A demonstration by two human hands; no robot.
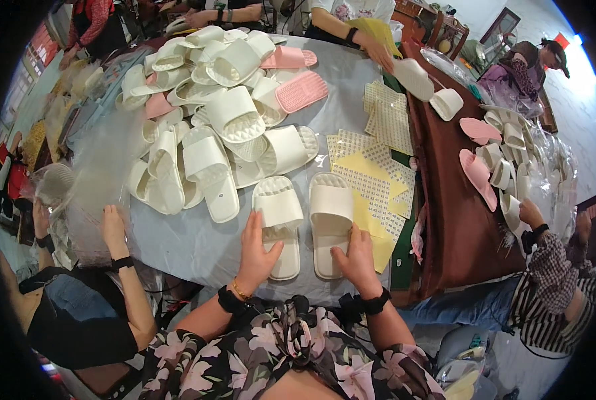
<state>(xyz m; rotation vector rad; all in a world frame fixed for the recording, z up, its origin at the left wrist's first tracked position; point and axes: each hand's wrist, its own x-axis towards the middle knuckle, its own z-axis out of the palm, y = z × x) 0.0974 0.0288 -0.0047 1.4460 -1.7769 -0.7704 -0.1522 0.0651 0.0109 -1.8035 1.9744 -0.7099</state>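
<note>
Broadly, a grey-sheeted table (161, 245) bore a jumbled heap of white and pink moulded slippers (234, 115), seemingly yet unmatched; nearer, one white open-toed slipper pair (278, 208) stood aligned, left hand (254, 255) and right hand (358, 259) each clasping an outer edge.

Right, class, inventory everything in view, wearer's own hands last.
Front slippers: two, white, front centre
Piled slippers: many, white and pink, ahead left
Other slippers: several, white and pink, far right
Sticker sheets: several, yellowish, right of front slippers
Table cover: one, grey, beneath pile
Cloth: one, brown, right of sheets
Clear plastic: count unclear, transparent, both sides
Co-workers: at least six, varied clothes, around table
Wristbands: two, black, wearer's wrists
Left hand: one, bare, on left front slipper
Right hand: one, bare, on right front slipper
</note>
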